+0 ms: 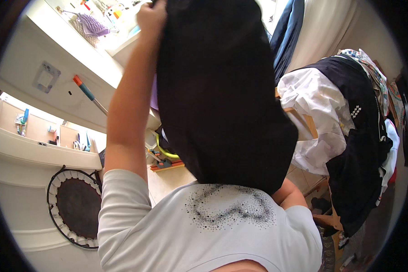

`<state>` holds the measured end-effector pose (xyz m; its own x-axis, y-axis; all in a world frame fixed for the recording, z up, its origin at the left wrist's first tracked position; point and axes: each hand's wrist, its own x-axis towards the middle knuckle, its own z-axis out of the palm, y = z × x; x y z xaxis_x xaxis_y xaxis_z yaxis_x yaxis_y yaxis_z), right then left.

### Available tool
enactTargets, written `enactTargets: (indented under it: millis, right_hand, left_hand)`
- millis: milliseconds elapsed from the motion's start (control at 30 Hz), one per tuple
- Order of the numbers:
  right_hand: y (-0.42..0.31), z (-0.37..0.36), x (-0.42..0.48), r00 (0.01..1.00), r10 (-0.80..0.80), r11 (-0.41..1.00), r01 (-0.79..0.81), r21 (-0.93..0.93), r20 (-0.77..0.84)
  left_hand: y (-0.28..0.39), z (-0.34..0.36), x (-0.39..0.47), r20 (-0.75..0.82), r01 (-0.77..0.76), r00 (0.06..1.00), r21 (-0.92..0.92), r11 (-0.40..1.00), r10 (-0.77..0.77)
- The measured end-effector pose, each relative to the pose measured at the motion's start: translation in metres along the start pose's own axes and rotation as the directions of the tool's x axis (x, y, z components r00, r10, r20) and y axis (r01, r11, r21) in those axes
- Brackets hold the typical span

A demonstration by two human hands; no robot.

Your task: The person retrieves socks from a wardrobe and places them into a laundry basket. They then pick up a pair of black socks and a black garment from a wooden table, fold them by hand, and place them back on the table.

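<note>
A black cloth garment (pixel 221 88) hangs stretched out before me and fills the middle of the head view, its lower edge close to my chest. My left hand (pixel 153 15), raised high at the top left of the view, is closed on the garment's upper corner. My right forearm goes behind the lower right part of the black cloth, so my right hand is hidden. Which garment it is cannot be told from the part that shows.
On the right, white clothing (pixel 316 91) and black clothing (pixel 357 102) hang over a wooden rack (pixel 311 125). A round trampoline (pixel 78 204) is at the lower left, below an open-fronted shelf (pixel 37 141). An orange-tipped pole (pixel 85 88) leans at the left. A broom head (pixel 165 165) rests on the floor.
</note>
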<state>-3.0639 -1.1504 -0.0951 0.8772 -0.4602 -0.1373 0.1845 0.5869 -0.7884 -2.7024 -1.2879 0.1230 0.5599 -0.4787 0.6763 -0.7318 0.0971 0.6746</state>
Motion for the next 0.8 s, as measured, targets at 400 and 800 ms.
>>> enactTargets:
  millis: [400, 800]
  right_hand:
    - [-0.009, 0.061, -0.019, 0.98, -0.027, 0.931, -0.047, -0.362, -0.197]
    - [-0.075, 0.12, 0.02, 0.955, -0.088, 0.45, -0.214, -0.867, -0.282]
  left_hand:
    - [-0.07, 0.023, -0.365, 0.887, 0.65, -0.422, 0.152, 0.744, 0.188]
    - [-0.06, 0.03, -0.286, 0.93, 0.803, -0.328, 0.181, 0.568, 0.167]
